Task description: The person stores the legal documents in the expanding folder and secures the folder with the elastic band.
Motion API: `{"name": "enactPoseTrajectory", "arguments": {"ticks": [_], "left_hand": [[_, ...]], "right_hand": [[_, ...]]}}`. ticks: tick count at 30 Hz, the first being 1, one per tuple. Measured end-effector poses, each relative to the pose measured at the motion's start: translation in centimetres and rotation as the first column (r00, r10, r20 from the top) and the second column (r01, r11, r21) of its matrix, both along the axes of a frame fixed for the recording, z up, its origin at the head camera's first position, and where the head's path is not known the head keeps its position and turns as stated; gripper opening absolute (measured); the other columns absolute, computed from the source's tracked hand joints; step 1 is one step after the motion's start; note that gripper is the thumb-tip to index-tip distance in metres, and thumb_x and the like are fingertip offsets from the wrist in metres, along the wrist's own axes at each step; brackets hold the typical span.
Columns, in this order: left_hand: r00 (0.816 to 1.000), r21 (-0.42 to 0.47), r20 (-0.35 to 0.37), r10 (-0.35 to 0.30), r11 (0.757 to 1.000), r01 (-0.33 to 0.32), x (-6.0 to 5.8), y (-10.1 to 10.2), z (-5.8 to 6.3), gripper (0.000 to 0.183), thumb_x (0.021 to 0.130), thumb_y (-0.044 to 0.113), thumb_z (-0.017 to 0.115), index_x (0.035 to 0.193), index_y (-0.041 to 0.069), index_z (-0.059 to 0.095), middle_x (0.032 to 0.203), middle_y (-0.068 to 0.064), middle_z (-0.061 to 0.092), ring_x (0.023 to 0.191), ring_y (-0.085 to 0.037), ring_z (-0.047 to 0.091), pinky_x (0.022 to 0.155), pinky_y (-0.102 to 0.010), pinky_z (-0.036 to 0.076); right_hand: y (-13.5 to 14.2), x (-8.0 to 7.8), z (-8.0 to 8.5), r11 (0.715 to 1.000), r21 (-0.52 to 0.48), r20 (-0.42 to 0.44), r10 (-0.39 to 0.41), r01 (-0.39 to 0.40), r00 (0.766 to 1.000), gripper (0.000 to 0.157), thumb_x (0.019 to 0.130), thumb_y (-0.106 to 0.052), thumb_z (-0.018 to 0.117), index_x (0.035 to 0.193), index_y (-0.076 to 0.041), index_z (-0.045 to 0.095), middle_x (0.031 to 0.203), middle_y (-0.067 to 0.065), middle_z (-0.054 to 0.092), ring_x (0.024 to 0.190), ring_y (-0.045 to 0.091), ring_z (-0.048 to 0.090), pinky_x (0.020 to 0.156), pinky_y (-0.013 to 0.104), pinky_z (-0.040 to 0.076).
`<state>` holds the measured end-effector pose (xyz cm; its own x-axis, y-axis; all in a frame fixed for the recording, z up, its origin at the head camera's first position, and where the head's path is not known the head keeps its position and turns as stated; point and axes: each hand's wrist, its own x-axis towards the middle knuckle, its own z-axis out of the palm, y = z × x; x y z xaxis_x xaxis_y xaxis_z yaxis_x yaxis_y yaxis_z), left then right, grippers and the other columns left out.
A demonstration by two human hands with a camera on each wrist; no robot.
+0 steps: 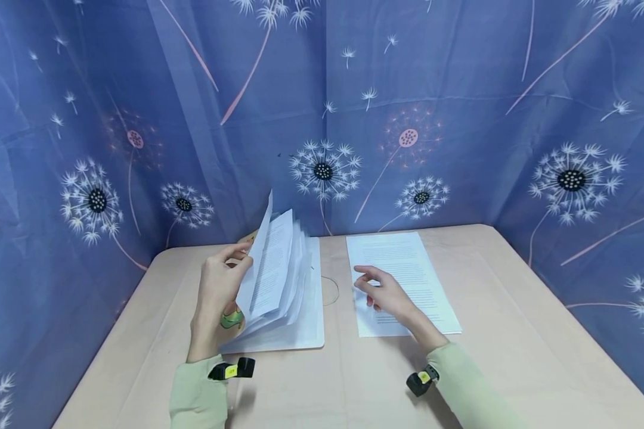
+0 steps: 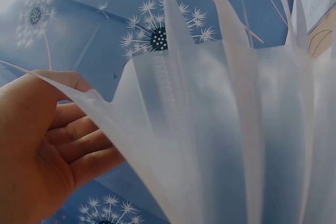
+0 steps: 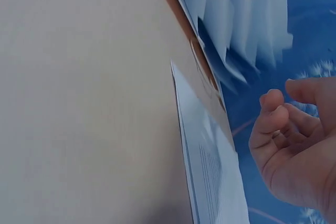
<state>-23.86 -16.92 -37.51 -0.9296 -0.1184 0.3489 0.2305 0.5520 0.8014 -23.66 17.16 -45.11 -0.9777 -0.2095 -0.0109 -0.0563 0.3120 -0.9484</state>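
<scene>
My left hand [image 1: 220, 285] pinches the edge of a clear plastic pocket, holding it raised, in a display book [image 1: 307, 335] on the left of the table. Several other pockets [image 2: 210, 129] fan out upright to the right in the left wrist view; at least one holds a printed sheet [image 1: 275, 265]. A green picture [image 1: 231, 319] shows on the cover under my left wrist. My right hand [image 1: 384, 293] hovers over the left part of a stack of printed paper [image 1: 402, 256]. Its fingers are loosely bent, with nothing between them in the right wrist view [image 3: 299, 156].
A pale cloth covers the table [image 1: 333, 387]. Between the display book and the paper stack lies a thin loop [image 1: 337, 292], perhaps a cord. Blue dandelion-print curtain [image 1: 322, 119] hangs behind the table and along both sides.
</scene>
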Motion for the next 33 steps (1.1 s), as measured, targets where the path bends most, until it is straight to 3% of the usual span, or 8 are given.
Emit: {"name": "enactPoseTrajectory", "arguments": {"ticks": [12, 20, 33], "left_hand": [[1.000, -0.002, -0.014, 0.007, 1.000, -0.007, 0.2, 0.0, 0.0, 0.031, 0.090, 0.019, 0.060, 0.117, 0.012, 0.075, 0.095, -0.008, 0.073, 0.077, -0.017, 0.070, 0.065, -0.023, 0.051], [1.000, -0.005, -0.015, -0.009, 1.000, 0.009, 0.1, 0.1, 0.0, 0.031, 0.091, 0.018, 0.060, 0.117, 0.011, 0.074, 0.096, -0.009, 0.073, 0.077, -0.017, 0.069, 0.063, -0.022, 0.050], [1.000, 0.005, -0.014, -0.008, 1.000, 0.008, 0.1, 0.1, -0.1, 0.031, 0.090, 0.018, 0.061, 0.118, 0.011, 0.074, 0.095, -0.009, 0.073, 0.077, -0.018, 0.069, 0.065, -0.023, 0.051]], "right_hand": [[4.4, 0.4, -0.1, 0.998, 0.054, -0.024, -0.042, 0.044, 0.999, 0.048, 0.100, -0.020, 0.057, 0.145, -0.005, 0.048, 0.117, 0.021, 0.058, 0.060, 0.015, 0.053, 0.046, 0.028, 0.042], [7.1, 0.7, -0.2, 0.995, 0.043, 0.030, -0.087, 0.085, 0.996, 0.050, 0.101, -0.023, 0.056, 0.148, -0.007, 0.044, 0.122, 0.024, 0.055, 0.063, 0.018, 0.055, 0.049, 0.029, 0.043], [10.9, 1.0, -1.0, 0.983, 0.113, -0.014, -0.147, 0.148, 0.989, 0.050, 0.102, -0.020, 0.054, 0.147, -0.003, 0.044, 0.119, 0.026, 0.056, 0.065, 0.015, 0.056, 0.051, 0.028, 0.046]]}}
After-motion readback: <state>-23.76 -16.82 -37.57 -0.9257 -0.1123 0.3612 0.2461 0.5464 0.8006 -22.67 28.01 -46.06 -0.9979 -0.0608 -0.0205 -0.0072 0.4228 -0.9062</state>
